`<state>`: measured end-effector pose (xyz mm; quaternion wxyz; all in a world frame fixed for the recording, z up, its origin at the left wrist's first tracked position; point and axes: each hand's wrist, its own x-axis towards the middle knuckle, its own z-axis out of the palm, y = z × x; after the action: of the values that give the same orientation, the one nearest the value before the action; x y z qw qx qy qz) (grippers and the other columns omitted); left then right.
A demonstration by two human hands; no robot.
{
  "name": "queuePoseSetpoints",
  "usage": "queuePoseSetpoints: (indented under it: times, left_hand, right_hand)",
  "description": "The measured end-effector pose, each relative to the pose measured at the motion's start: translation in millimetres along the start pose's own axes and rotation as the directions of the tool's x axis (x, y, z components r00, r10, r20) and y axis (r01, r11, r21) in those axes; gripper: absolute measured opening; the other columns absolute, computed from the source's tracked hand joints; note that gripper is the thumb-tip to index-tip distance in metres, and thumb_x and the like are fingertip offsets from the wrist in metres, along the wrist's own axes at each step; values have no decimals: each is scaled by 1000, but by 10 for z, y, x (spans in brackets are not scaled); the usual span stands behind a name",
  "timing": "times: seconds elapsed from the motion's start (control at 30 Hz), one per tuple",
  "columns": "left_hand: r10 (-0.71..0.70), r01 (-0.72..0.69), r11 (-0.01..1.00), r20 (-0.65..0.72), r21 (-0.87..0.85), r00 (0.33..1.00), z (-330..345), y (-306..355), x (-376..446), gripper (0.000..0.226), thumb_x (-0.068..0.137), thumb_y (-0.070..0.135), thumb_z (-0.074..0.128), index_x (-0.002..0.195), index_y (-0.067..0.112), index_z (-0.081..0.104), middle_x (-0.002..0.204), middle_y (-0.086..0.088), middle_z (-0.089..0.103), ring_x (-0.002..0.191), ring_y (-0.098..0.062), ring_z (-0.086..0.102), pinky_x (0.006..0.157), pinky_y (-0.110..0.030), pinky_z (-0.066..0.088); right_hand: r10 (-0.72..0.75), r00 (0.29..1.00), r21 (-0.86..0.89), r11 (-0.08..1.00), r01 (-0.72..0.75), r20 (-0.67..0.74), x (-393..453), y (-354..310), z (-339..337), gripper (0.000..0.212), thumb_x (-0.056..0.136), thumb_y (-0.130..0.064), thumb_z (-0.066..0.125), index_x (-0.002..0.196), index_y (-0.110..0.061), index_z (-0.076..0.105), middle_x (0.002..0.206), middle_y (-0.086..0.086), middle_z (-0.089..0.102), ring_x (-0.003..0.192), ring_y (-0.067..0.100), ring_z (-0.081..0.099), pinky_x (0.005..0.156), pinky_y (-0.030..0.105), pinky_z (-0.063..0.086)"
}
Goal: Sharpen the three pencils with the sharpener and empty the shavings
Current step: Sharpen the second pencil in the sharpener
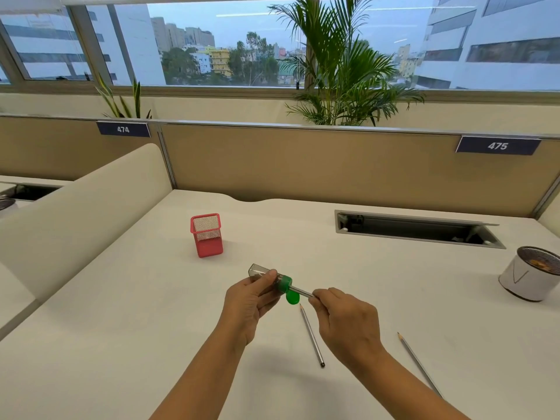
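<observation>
My left hand [247, 304] grips a sharpener [272, 277] with a smoky clear body and a green end, its green cap hanging open below. My right hand [345, 319] pinches a grey pencil [301, 291] whose tip is pushed into the green end. Two more grey pencils lie on the white desk: one [312, 336] just under my right hand, its point toward the sharpener, the other [419, 363] further right, partly hidden by my right forearm.
A red mesh pencil cup [207, 236] stands beyond my hands to the left. A small round mesh bin [531, 272] with a white liner and some shavings stands at the right edge. An open cable tray [415, 230] is set into the desk behind.
</observation>
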<state>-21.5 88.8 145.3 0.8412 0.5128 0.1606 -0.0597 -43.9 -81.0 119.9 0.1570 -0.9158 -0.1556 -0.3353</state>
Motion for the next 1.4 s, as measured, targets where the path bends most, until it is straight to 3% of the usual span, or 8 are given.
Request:
queuePoseSetpoints:
  times: [0.13,0.23,0.3,0.67,0.93,1.1,1.17,1.4]
  left_hand:
    - [18,-22,995,44,93,999,-33,-9,0,13,84,9,62,94,2,65,78,-8,76,74,-20,73,77,-28,54]
    - [-7,-17,979,119,203,993,-64,68,16,20,85,6,60,102,-2,63,92,-15,74,84,-23,72,75,-24,56]
    - [-30,-3,974,138,228,990,-71,99,21,19,84,6,61,102,-1,63,96,-17,73,87,-25,72,72,-22,56]
    - [-86,88,996,-98,17,992,-38,8,101,10,82,7,65,89,1,62,72,-11,72,69,-22,71,68,-31,54]
    - [-27,27,999,-1,30,1000,-4,-21,85,9,84,7,61,91,1,64,74,-8,75,71,-21,72,75,-29,56]
    - [54,-73,967,86,246,995,-7,89,70,21,82,7,64,101,-2,63,93,-18,73,85,-27,71,74,-25,57]
    - [30,-60,965,120,256,992,-20,132,77,23,82,7,64,103,-2,63,97,-20,72,88,-29,71,75,-26,57]
    - [5,-10,991,36,136,999,-27,131,75,9,82,8,63,89,2,66,75,-10,75,72,-21,73,73,-28,56]
  right_hand:
    - [386,813,185,846,-500,436,36,-131,-87,32,91,-32,46,69,-22,67,50,-6,50,46,12,44,43,20,27]
    - [264,159,199,-135,-971,951,147,-56,-184,33,93,-30,52,65,-15,61,42,-8,35,33,6,25,33,14,16]
    - [130,62,102,-325,-940,990,142,-30,-202,33,93,-29,53,67,-11,62,41,-7,35,30,4,22,29,11,13]
    - [109,962,139,979,-147,249,6,-10,10,15,85,-29,56,78,-20,67,68,-9,60,58,8,53,49,16,39]
    - [209,958,11,977,-215,195,40,-46,-17,28,88,-32,45,72,-24,67,54,-6,56,47,13,50,42,16,21]
    - [243,153,193,-152,-969,958,202,-33,-160,32,94,-25,50,66,-15,59,44,-9,33,34,5,25,33,14,17]
    - [132,71,109,-303,-947,989,230,13,-183,30,94,-25,50,69,-12,59,44,-8,30,31,4,21,30,12,12]
    - [385,647,408,540,-736,658,214,-147,-202,24,90,-37,55,92,-15,65,72,-4,54,59,9,45,54,16,35]
